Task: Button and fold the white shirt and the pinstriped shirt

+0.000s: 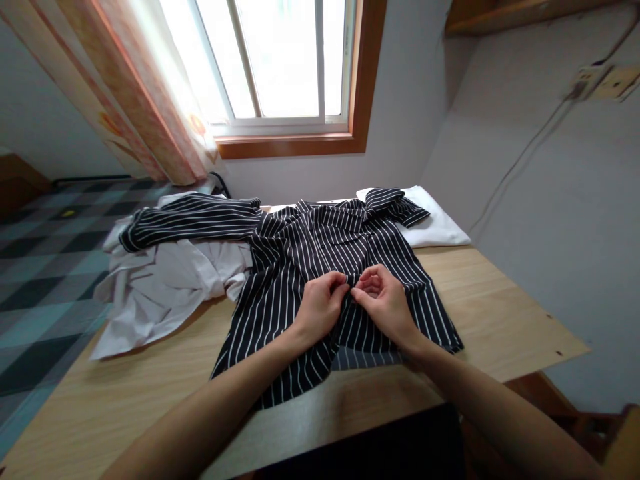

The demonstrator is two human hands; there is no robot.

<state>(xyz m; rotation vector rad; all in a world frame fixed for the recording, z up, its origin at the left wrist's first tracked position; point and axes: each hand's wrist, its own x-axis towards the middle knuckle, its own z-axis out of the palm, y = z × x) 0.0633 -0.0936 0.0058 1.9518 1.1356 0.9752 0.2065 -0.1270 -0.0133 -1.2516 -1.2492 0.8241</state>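
Note:
A black shirt with white stripes lies spread on the wooden table, its collar end toward the window and its hem toward me. Both hands meet at the shirt's front edge, below the middle. My left hand pinches the cloth between thumb and fingers. Close beside it, my right hand also pinches the front edge, thumb against forefinger, the other fingers curled. Any button between the fingertips is too small to make out. One sleeve stretches left over a white garment; the other lies folded at the upper right.
The crumpled white garment hangs partly over the left side of the wooden table. Folded white cloth lies at the back right. A checkered bed stands left, beneath a curtain. A cable runs down the right wall.

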